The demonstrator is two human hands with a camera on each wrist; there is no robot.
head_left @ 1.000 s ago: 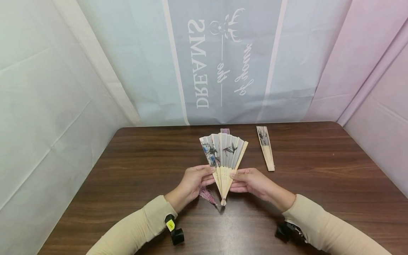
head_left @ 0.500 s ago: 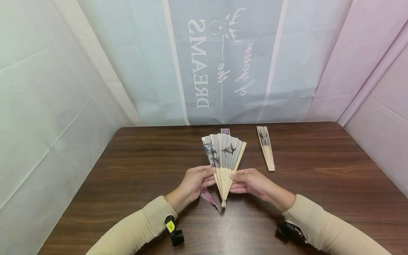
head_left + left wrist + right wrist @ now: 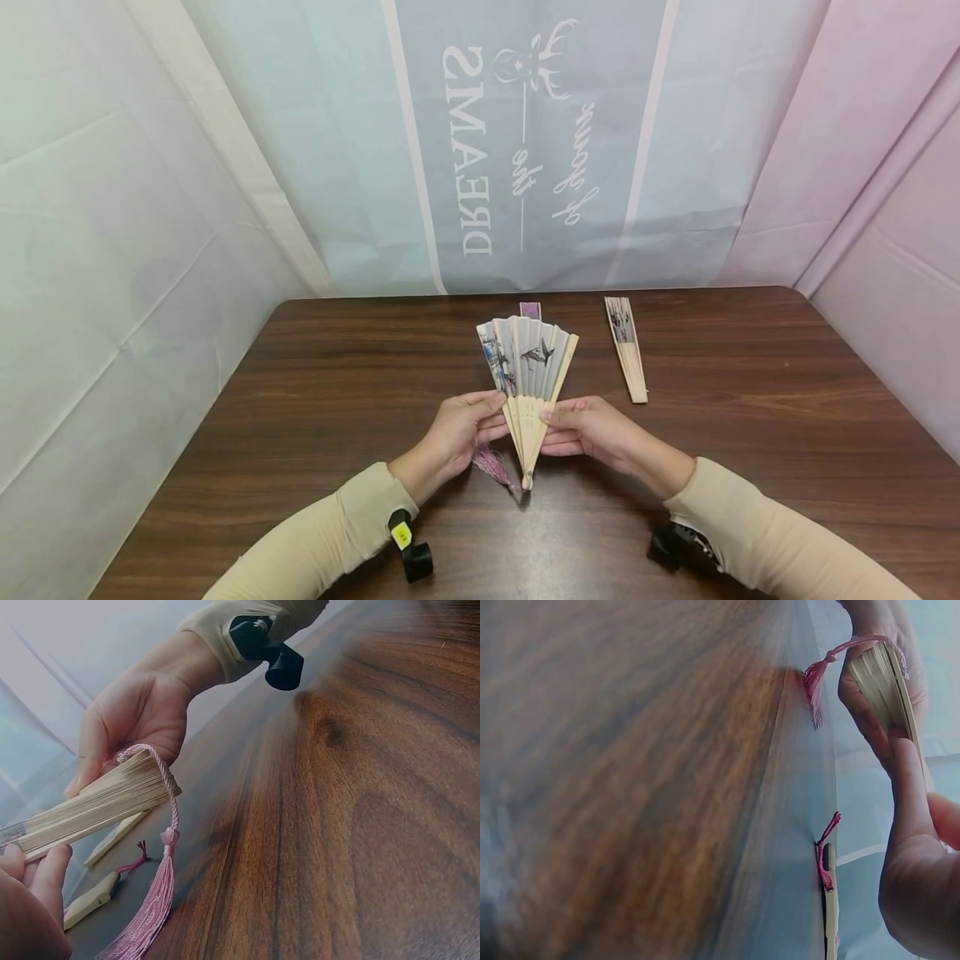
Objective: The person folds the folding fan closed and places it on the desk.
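Note:
A folding hand fan (image 3: 534, 358), partly spread, stands over the table with its cloth leaf pointing away and its pivot toward me. The leaf is pale grey, with a dark bird and blue and pink flowers; the ribs are light wood. My left hand (image 3: 459, 429) pinches the left outer rib, thumb in front. On the opposite side my right hand (image 3: 592, 429) pinches the right outer rib the same way. Fingers behind the fan are partly hidden. From the pivot a pink tassel (image 3: 154, 907) hangs down, seen at the fan's left in the head view.
A folded fan (image 3: 626, 358) lies at the back right of the brown wooden table (image 3: 360, 350). Behind the held fan, the purple tip of another fan (image 3: 530, 310) shows. A printed cloth (image 3: 360, 150) hangs beyond the table's far edge.
The fan has narrowed slightly: its left edge has moved right and its right edge a little left. Both hands keep their hold and have barely moved.

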